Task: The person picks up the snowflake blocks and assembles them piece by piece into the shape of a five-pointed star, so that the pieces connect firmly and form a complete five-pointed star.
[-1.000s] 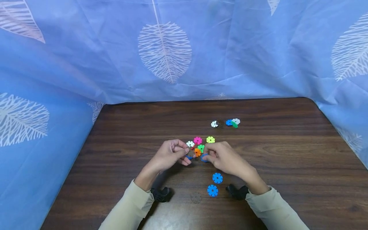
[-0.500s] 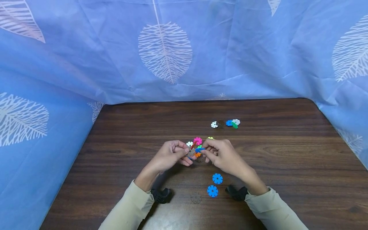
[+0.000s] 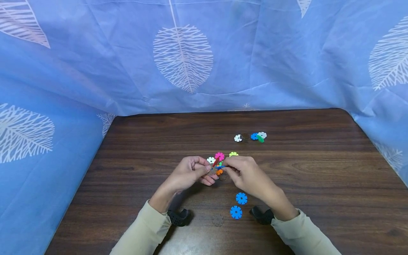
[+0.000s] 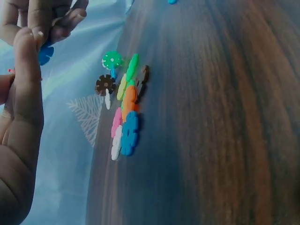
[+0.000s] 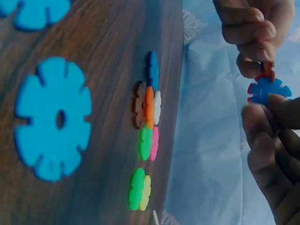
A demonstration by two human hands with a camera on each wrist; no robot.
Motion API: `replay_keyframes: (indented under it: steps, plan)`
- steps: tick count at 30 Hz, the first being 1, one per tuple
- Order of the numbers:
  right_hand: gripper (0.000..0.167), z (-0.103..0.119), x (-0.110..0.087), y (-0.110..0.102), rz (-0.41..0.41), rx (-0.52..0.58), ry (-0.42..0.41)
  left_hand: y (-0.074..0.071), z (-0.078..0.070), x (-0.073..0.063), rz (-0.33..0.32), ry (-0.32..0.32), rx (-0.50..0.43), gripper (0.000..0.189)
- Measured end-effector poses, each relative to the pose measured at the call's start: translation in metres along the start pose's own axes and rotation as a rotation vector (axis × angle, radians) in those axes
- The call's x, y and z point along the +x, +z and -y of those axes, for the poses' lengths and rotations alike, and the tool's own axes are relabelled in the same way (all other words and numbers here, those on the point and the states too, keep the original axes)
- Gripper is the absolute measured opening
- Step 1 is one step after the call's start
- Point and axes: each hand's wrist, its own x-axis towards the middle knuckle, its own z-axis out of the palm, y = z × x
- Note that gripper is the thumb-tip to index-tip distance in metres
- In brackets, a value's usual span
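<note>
My left hand [image 3: 191, 171] pinches a brown notched plastic disc [image 3: 213, 170] above the table. A red disc [image 3: 216, 162] stands up at that brown disc's far side. Opposite, my right hand [image 3: 248, 175] holds a blue notched disc [image 3: 220, 166] between thumb and fingers. In the right wrist view the blue disc [image 5: 268, 90] meets the brown disc [image 5: 267, 71], with red edges showing behind it. Whether their slots are engaged cannot be seen. Just beyond and below the hands lie white [image 3: 210, 160], pink [image 3: 219, 156], yellow [image 3: 233, 154] and orange discs [image 3: 220, 172].
Two blue discs [image 3: 236, 212] and a brown disc [image 3: 218, 220] lie on the dark wooden table [image 3: 143, 141] nearer the body. A white disc [image 3: 238, 138] and several others lie at the back. Blue leaf-patterned cloth [image 3: 127, 71] hangs behind.
My right hand has raised the blue disc from the table and brought it leftward against the discs in my left hand. The left hand has hardly moved.
</note>
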Motion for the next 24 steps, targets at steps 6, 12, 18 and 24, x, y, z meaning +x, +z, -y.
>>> replay_keyframes:
  steps: [6, 12, 18, 24]
  plan:
    - [0.018, 0.0, -0.002, 0.001, 0.002, -0.126, -0.033, 0.013, 0.001, 0.004, -0.04, 0.015, -0.004, 0.009]
    - [0.016, -0.003, -0.001, -0.001, 0.037, -0.093, -0.013, 0.01, 0.004, 0.005, -0.049, 0.022, 0.041, 0.011]
    - [0.009, -0.024, -0.008, -0.031, 0.077, -0.1, 0.129, -0.001, 0.002, 0.001, -0.13, 0.087, 0.412, 0.019]
    - [0.013, -0.059, -0.031, -0.081, 0.132, -0.246, 0.456, -0.003, 0.004, 0.008, -0.305, 0.007, 1.067, 0.031]
